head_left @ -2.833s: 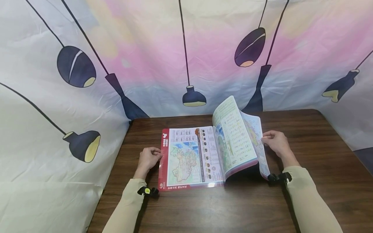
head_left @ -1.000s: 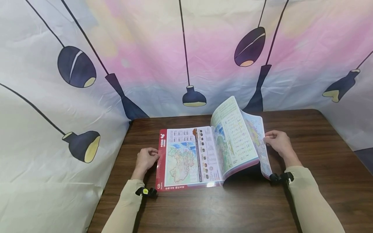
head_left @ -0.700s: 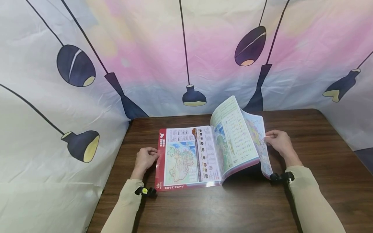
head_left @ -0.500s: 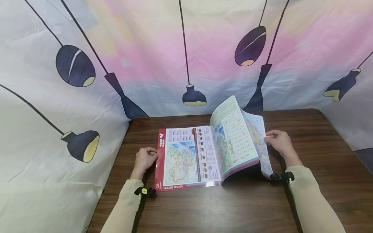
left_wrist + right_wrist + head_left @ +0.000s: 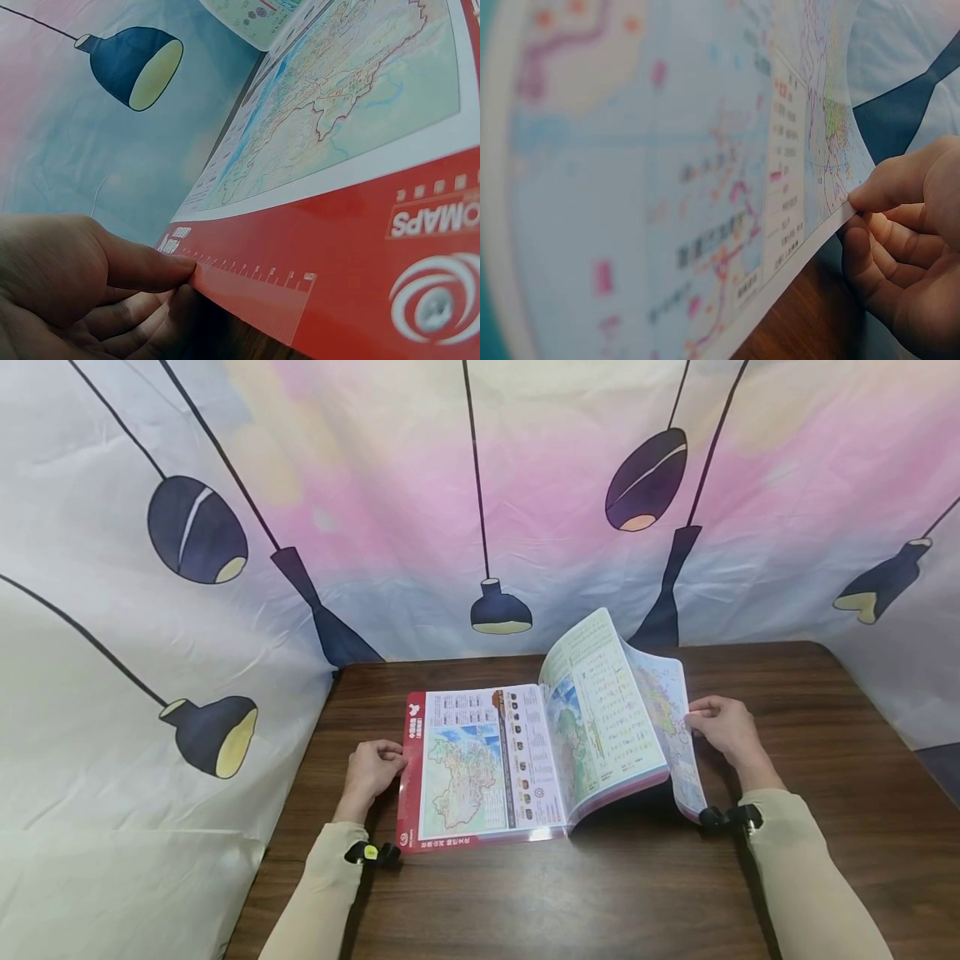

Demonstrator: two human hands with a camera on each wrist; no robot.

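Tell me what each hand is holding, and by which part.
The left hand pinches the atlas by its left red edge. The right hand pinches the outer edge of a lifted page.

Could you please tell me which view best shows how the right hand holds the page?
The right wrist view: the right hand pinches the page edge close up. The head view shows it small; the left wrist view misses it.
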